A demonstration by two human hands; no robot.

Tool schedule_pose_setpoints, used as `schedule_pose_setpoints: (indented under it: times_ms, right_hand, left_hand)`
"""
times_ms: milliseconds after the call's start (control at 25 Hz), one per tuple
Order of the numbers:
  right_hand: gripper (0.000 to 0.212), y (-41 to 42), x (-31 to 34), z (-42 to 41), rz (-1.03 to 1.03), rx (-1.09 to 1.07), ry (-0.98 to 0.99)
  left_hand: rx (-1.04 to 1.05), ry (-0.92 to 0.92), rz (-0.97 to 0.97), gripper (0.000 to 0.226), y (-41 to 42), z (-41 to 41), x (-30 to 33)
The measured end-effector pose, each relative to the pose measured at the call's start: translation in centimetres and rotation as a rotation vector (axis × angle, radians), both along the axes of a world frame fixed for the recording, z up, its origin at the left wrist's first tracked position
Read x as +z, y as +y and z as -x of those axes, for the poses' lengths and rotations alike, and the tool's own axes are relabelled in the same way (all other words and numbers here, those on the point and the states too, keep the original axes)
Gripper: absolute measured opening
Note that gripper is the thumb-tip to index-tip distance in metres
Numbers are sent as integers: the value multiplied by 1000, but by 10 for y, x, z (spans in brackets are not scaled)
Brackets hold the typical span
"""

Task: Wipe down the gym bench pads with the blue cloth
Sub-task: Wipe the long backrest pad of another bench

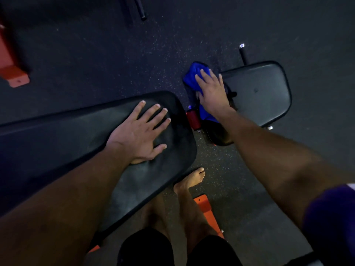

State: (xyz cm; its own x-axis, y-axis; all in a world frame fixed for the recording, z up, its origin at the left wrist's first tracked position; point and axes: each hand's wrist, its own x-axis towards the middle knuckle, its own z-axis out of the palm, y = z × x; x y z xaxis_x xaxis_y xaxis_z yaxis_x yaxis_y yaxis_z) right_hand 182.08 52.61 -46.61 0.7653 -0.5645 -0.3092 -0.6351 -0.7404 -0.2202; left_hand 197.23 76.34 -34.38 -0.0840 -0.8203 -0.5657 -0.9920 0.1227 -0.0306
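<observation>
1. The blue cloth (194,77) lies bunched at the near end of the small seat pad (259,93), draped over the pad's edge and down toward the gap by the red frame part (193,119).
2. The right hand (211,93) presses on the cloth with fingers straight and spread — flat on top rather than curled around it. As a judgement, that suits wiping: a flat palm spreads pressure across the fabric.
3. The left hand (140,135) rests flat, fingers splayed, on the long back pad (96,141), well apart from the right hand. It holds nothing and looks to serve as a brace.
4. To do this step well, I would spread the cloth out under the palm so more of it meets the vinyl, then sweep in overlapping passes along the seat pad toward its far rounded end.
5. Mind the hanging part of the cloth — it could snag on the frame in the gap between the pads.
6. Bare feet (192,179) stand on the dark speckled floor (96,54) beside an orange frame foot (203,208), so lean rather than step.
</observation>
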Motion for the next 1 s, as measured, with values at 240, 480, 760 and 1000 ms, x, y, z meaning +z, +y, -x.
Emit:
schedule_pose_setpoints:
  times_ms: [240,480,760,1000]
  right_hand:
    - [63,52,14,88,-98,34,-44]
    - [57,75,44,148,-174,-176,-121]
    - [60,67,21,119,-33,-303,28]
    - [61,38,3,144,77,-356,-21]
  left_hand:
    - [-42,7,-23,77,-2,0,4]
    - [-44,-1,-87,82,-6,0,7]
    - [-23,-18,-159,81,-8,1,9]
    - [45,24,-18,77,-70,33,-24]
